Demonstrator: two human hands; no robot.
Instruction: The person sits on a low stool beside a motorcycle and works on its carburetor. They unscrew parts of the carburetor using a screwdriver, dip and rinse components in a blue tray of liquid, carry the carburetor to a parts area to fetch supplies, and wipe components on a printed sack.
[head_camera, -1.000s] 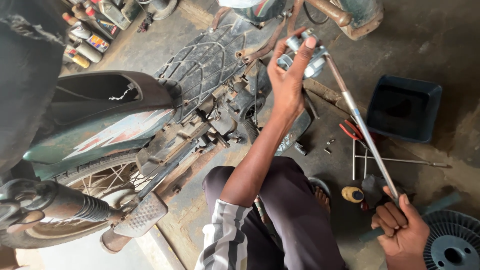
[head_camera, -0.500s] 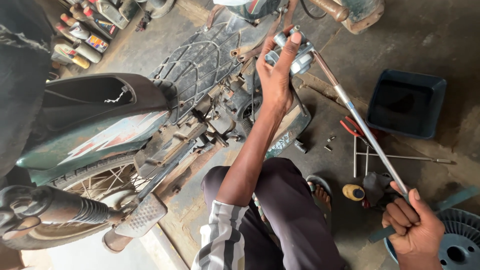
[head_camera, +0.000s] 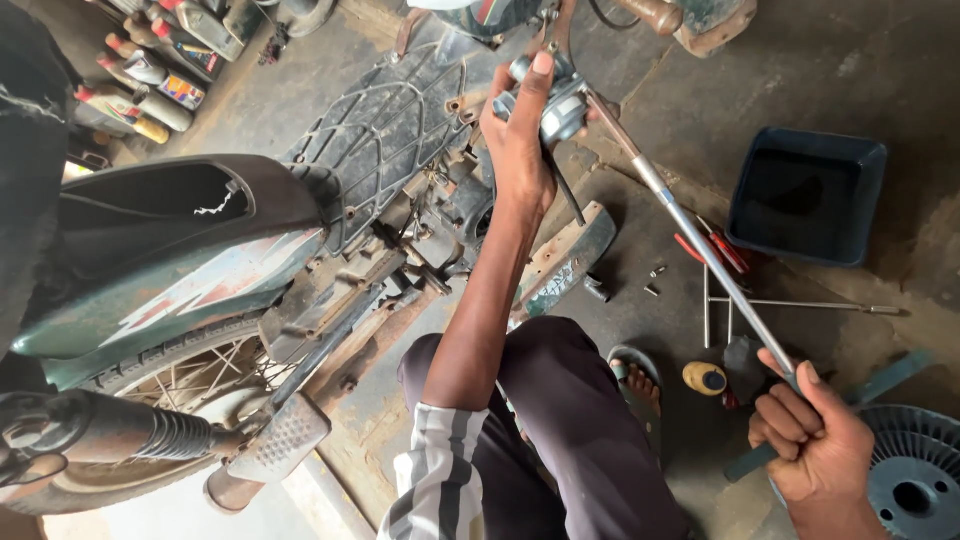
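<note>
1. Dark green motorcycle w/ black seat (head_camera: 190, 260), lying on its side, left of frame; spoked rear wheel (head_camera: 170, 385) at bottom left.
2. Small grey metal engine part (head_camera: 560, 105), top centre, at the bike's frame. Left hand (head_camera: 520, 150) closed around it, index finger stretched over its top.
3. Long silver metal bar tool (head_camera: 700, 250), running diagonally from the part down to the right hand (head_camera: 815, 445), fist closed tight on its lower end.
4. Dark blue square plastic tray (head_camera: 805, 195), right, on concrete.

Handling note: judged best to steady the part w/ left hand, keep bar seated square, turn evenly from the far end; slip likely if angled.
</note>
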